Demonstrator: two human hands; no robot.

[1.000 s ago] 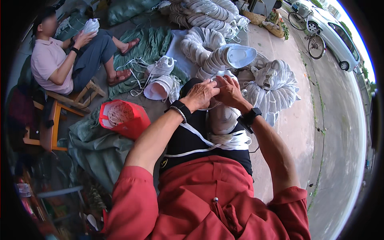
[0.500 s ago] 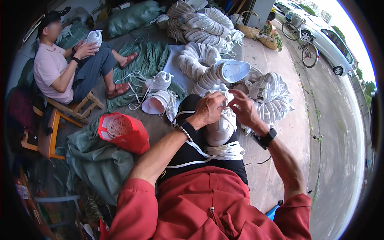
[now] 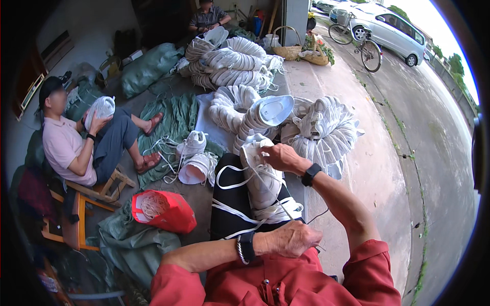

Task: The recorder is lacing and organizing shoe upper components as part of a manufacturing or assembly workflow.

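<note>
A white sneaker (image 3: 264,189) lies along my lap, its toe toward me and its opening away. My left hand (image 3: 292,238) is closed in a fist near my waist, gripping a shoelace (image 3: 282,208) that runs taut from the sneaker's eyelets. At the far end of the sneaker, my right hand (image 3: 285,157) has its bent fingers pinched on the upper beside the eyelets. A loose lace loop curves out to the sneaker's left. Under the toe, a bundle of white laces (image 3: 287,208) rests across my thighs.
Stacked white shoe uppers (image 3: 329,122) lie ahead, with a larger pile (image 3: 232,64) behind. At left are a red bag (image 3: 176,217) of laces and a seated person (image 3: 69,137) holding a white shoe. Another person (image 3: 209,18) sits at the back. Baskets (image 3: 288,52) stand beyond.
My left hand has left the eyelets and drawn a lace back toward my waist. My right hand stays by the sneaker's opening. The view has shifted, bringing the person at the back into sight.
</note>
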